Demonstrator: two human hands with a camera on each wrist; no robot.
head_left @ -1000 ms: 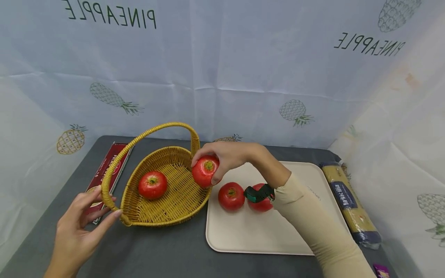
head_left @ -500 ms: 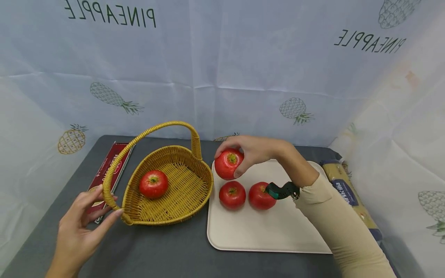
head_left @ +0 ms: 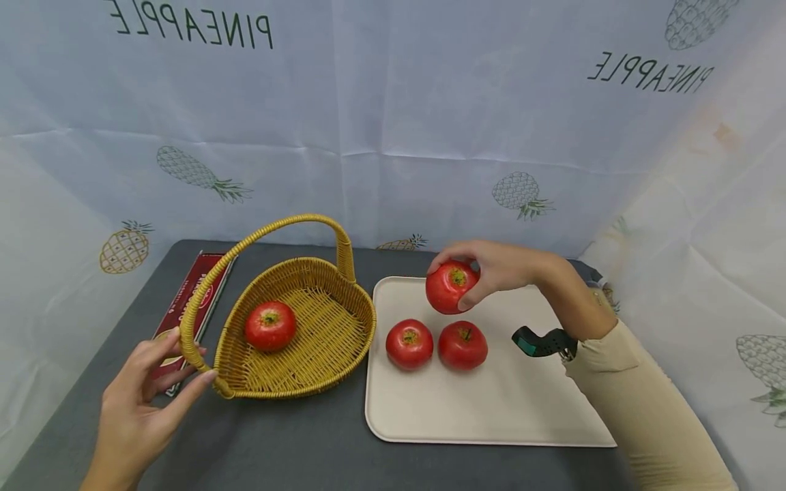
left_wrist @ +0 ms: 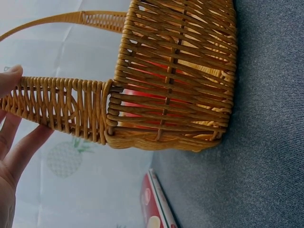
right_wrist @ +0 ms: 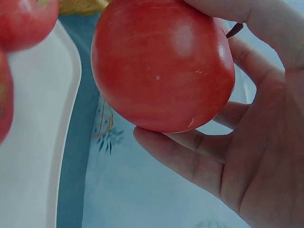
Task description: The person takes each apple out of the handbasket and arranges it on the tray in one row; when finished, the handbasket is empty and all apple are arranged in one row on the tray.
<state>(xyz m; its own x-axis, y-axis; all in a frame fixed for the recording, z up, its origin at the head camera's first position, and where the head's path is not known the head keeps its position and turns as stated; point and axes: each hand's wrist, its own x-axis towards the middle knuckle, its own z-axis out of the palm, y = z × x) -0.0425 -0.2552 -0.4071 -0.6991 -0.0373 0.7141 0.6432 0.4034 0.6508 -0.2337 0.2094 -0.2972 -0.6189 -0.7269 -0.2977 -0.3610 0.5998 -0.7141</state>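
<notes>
My right hand [head_left: 500, 268] grips a red apple [head_left: 452, 286] over the far part of the beige tray [head_left: 491, 416]; the right wrist view shows fingers and thumb around this apple [right_wrist: 161, 66]. Two more apples, a left one [head_left: 409, 344] and a right one [head_left: 463, 345], sit side by side on the tray. My left hand [head_left: 144, 402] pinches the lower left end of the yellow wicker basket's handle [head_left: 195, 307]. Inside the basket [head_left: 307, 382] lies one apple [head_left: 270, 326]. The left wrist view shows the basket wall [left_wrist: 171, 80] close up, with red showing through the weave.
A red box [head_left: 193, 293] lies left of the basket, partly behind the handle and my left hand. The dark grey table [head_left: 295, 443] meets a pineapple-print curtain [head_left: 368, 191] at the back. My right forearm covers the tray's right side.
My right hand has carried its apple from the basket's right rim rightward over the tray. The left hand and the basket have stayed in place.
</notes>
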